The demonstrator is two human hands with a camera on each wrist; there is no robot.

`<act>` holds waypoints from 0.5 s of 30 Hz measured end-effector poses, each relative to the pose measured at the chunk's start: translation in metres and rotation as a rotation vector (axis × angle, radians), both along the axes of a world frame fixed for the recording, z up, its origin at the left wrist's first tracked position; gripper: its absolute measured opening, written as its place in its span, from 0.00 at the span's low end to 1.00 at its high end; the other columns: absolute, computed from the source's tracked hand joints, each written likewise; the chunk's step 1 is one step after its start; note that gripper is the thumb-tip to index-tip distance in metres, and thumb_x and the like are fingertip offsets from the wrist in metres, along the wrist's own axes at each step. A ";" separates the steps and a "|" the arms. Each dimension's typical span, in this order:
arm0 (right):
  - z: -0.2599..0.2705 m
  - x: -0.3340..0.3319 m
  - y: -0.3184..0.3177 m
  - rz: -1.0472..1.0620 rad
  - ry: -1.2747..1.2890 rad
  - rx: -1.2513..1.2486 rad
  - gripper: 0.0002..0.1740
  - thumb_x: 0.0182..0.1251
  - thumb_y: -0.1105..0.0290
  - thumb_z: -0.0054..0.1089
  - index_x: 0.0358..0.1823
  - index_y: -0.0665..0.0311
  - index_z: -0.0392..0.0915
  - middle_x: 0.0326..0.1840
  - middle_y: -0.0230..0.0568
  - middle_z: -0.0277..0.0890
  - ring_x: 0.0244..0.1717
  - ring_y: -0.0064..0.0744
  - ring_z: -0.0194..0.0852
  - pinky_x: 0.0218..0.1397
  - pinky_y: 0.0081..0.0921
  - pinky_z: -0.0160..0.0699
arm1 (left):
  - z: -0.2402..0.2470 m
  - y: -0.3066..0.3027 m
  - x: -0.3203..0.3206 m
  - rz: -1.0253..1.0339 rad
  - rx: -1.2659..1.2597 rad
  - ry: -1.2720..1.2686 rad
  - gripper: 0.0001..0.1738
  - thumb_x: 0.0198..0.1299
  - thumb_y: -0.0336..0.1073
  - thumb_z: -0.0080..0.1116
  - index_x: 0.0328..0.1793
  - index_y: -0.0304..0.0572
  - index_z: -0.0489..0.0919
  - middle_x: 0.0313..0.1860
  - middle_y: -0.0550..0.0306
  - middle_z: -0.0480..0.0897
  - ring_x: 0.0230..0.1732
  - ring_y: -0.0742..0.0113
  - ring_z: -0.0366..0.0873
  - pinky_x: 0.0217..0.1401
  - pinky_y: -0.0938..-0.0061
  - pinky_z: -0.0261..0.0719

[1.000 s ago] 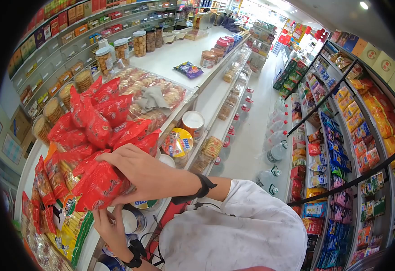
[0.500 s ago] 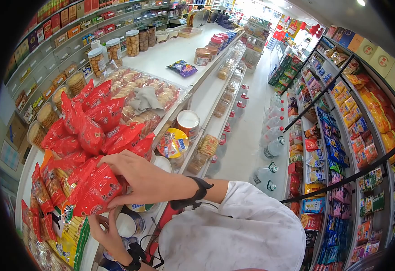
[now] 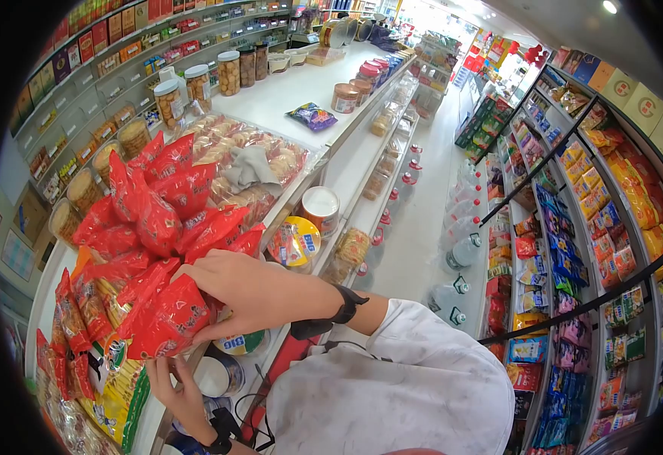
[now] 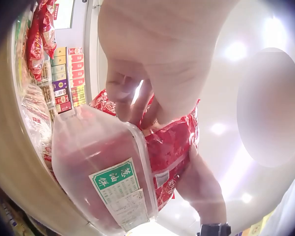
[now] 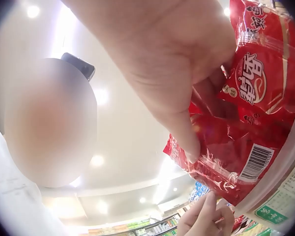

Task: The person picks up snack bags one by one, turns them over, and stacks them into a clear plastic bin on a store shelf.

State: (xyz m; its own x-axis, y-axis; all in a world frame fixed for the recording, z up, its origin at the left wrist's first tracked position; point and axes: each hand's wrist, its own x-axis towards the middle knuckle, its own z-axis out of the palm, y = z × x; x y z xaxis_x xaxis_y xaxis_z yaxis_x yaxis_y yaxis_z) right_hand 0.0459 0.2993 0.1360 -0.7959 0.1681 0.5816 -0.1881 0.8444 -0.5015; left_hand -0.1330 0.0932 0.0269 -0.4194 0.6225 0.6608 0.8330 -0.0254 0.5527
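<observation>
In the head view my right hand (image 3: 248, 292) grips a shiny red snack packet (image 3: 171, 318) from its right side, thumb below and fingers over the top. At that packet's lower edge, my left hand (image 3: 183, 394) pinches with bent fingers. A heap of similar red packets (image 3: 153, 208) rises just behind. From the left wrist, a clear plastic box (image 4: 88, 162) with a green and white label (image 4: 115, 177) stands before the left hand (image 4: 157, 59), red showing through its wall. The right wrist view shows the gripped packet's barcode (image 5: 257, 162) beside my right thumb.
A yellow and green bag (image 3: 119, 394) lies at the near left. Round tubs, including a yellow-lidded one (image 3: 295, 241), line the lower ledge by my right arm. A tray of wrapped biscuits (image 3: 259, 152) and cookie jars (image 3: 168, 102) stand behind. Stocked shelves (image 3: 574, 227) run along the right.
My right hand keeps its hold on the red packet, which has turned slightly and shifted a little. The left hand stays under its lower edge, now a bit farther left than a second ago.
</observation>
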 end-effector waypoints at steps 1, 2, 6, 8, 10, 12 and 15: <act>0.001 0.001 0.001 0.020 -0.016 -0.020 0.40 0.58 0.52 0.80 0.64 0.66 0.72 0.49 0.49 0.76 0.53 0.50 0.74 0.61 0.40 0.73 | -0.001 0.002 -0.002 0.030 0.060 0.052 0.16 0.65 0.21 0.65 0.58 0.29 0.79 0.45 0.47 0.79 0.36 0.62 0.75 0.37 0.69 0.72; 0.002 0.001 0.001 0.030 -0.006 -0.019 0.39 0.58 0.52 0.80 0.64 0.66 0.73 0.49 0.49 0.76 0.53 0.50 0.74 0.61 0.41 0.73 | 0.000 0.001 -0.004 0.066 0.066 -0.006 0.17 0.65 0.21 0.65 0.60 0.29 0.78 0.49 0.46 0.79 0.39 0.60 0.76 0.40 0.68 0.74; 0.002 0.002 0.000 0.050 0.031 -0.004 0.36 0.58 0.53 0.81 0.60 0.66 0.76 0.48 0.48 0.76 0.54 0.50 0.73 0.62 0.41 0.73 | 0.000 0.003 -0.015 0.104 0.087 -0.215 0.22 0.65 0.21 0.63 0.65 0.28 0.76 0.61 0.45 0.78 0.53 0.54 0.79 0.55 0.65 0.78; 0.000 0.001 -0.001 0.044 0.046 0.000 0.35 0.57 0.53 0.81 0.59 0.66 0.77 0.48 0.47 0.76 0.54 0.50 0.73 0.62 0.41 0.73 | -0.004 0.005 -0.020 0.094 0.088 -0.267 0.24 0.65 0.22 0.64 0.67 0.27 0.75 0.64 0.45 0.77 0.59 0.53 0.78 0.62 0.64 0.77; -0.001 0.001 -0.001 0.029 0.060 -0.003 0.35 0.57 0.53 0.82 0.58 0.65 0.78 0.48 0.47 0.76 0.53 0.49 0.73 0.61 0.41 0.73 | -0.009 0.009 -0.024 0.102 0.083 -0.274 0.26 0.64 0.23 0.65 0.68 0.26 0.74 0.67 0.45 0.76 0.65 0.54 0.76 0.67 0.63 0.75; 0.001 0.002 -0.002 0.029 0.045 0.009 0.34 0.57 0.53 0.82 0.58 0.66 0.77 0.47 0.46 0.76 0.52 0.48 0.73 0.61 0.40 0.73 | -0.013 0.015 -0.026 0.086 0.093 -0.230 0.28 0.63 0.24 0.66 0.69 0.25 0.73 0.67 0.43 0.78 0.64 0.53 0.77 0.67 0.61 0.75; -0.001 0.001 -0.001 0.043 0.054 0.043 0.38 0.54 0.50 0.82 0.56 0.71 0.77 0.46 0.48 0.77 0.50 0.48 0.73 0.59 0.39 0.73 | -0.016 0.014 -0.031 0.077 0.054 -0.207 0.31 0.63 0.26 0.66 0.71 0.22 0.72 0.66 0.40 0.80 0.63 0.51 0.79 0.68 0.60 0.75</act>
